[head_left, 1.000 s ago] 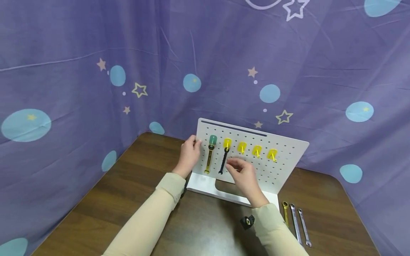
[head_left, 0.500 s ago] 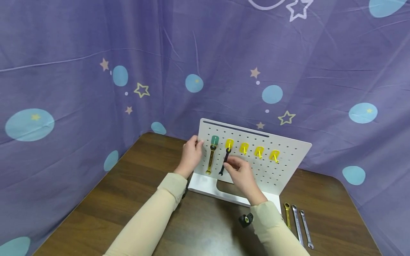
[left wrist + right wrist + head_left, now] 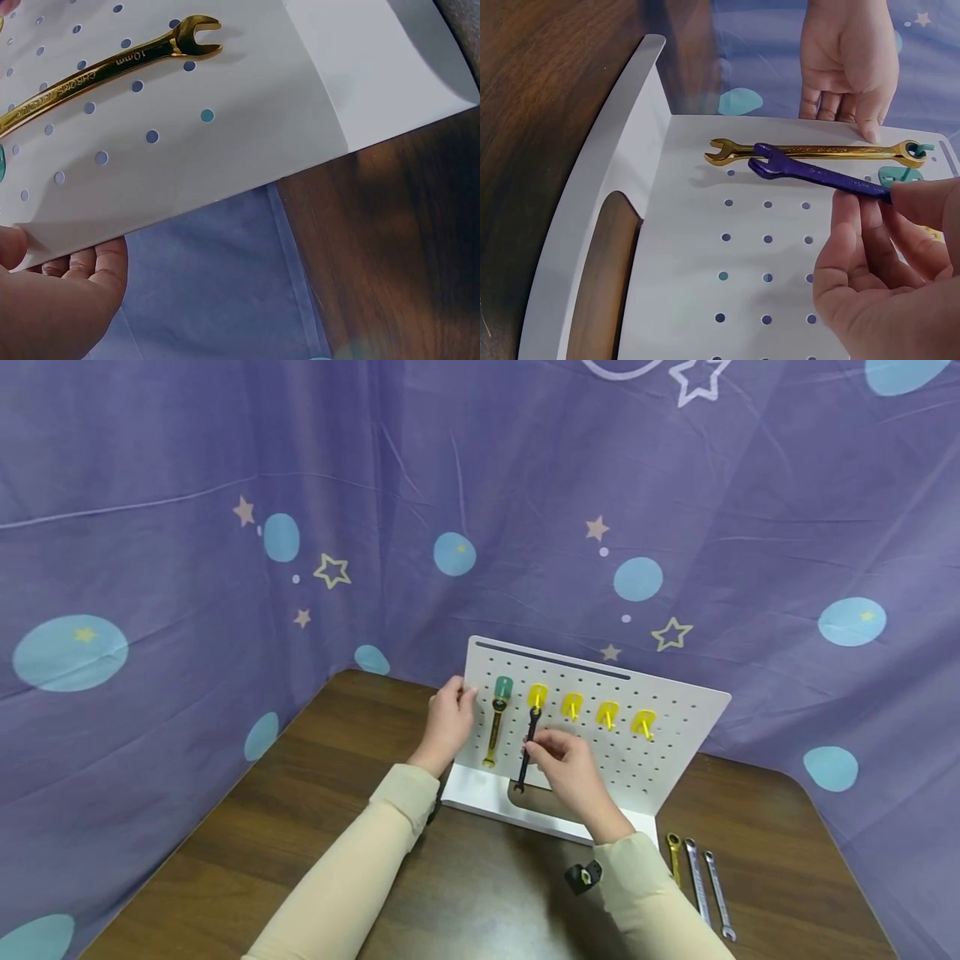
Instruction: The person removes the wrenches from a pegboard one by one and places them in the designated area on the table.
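My right hand (image 3: 573, 772) pinches a dark wrench (image 3: 527, 760) between thumb and fingers. In the right wrist view the wrench (image 3: 814, 172) looks purple, its open end tilted out from the board. Its upper end is at the second hook (image 3: 537, 695), a yellow one; whether it is still on the hook I cannot tell. My left hand (image 3: 447, 725) grips the left edge of the white pegboard (image 3: 675, 714), thumb in front and fingers behind. A gold wrench (image 3: 495, 735) marked 10mm (image 3: 112, 71) hangs from the green hook (image 3: 503, 687).
Further right on the board are three more yellow hooks (image 3: 608, 716). On the wooden table (image 3: 300, 793), right of the stand, lie a gold wrench (image 3: 674, 858) and two silver wrenches (image 3: 718, 893). A purple patterned curtain (image 3: 525, 527) hangs behind.
My right hand has moved onto the dark wrench and taken hold of it. The wrench's lower end has swung down and out from the board. My left hand keeps its grip on the edge.
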`<move>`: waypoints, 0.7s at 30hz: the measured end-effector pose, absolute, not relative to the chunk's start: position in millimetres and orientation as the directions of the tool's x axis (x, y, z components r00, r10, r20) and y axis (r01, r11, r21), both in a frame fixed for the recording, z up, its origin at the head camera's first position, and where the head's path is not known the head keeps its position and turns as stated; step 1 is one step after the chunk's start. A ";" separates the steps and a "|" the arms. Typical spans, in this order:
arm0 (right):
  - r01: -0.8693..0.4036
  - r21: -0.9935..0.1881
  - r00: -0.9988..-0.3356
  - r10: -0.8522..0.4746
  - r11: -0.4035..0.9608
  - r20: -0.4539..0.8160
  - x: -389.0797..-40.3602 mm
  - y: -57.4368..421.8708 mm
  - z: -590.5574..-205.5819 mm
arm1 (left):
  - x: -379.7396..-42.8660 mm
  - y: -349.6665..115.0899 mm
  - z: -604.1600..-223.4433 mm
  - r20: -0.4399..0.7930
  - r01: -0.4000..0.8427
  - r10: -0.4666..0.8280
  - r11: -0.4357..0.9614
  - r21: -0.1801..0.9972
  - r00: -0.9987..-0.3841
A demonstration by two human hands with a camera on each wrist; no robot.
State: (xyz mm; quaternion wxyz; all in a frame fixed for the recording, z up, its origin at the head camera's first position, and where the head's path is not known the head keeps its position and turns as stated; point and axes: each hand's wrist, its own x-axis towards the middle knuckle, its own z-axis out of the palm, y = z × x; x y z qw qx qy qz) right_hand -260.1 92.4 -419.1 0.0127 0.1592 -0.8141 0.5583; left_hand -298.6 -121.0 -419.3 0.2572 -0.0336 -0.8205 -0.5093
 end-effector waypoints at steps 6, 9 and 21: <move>-0.259 -0.927 -0.942 -0.284 0.271 0.179 -257.2 95.5 -415.9 | -299.1 -122.4 -418.8 0.450 0.310 -0.204 0.483 0.819 -0.869; -0.244 -0.938 -0.938 -0.305 0.246 0.165 -255.2 97.4 -413.5 | -299.7 -123.0 -419.1 0.449 0.309 -0.204 0.483 0.819 -0.870; -0.046 -0.999 -0.942 -0.335 0.021 0.036 -247.1 99.3 -403.7 | -300.5 -122.5 -421.7 0.428 0.297 -0.197 0.472 0.830 -0.882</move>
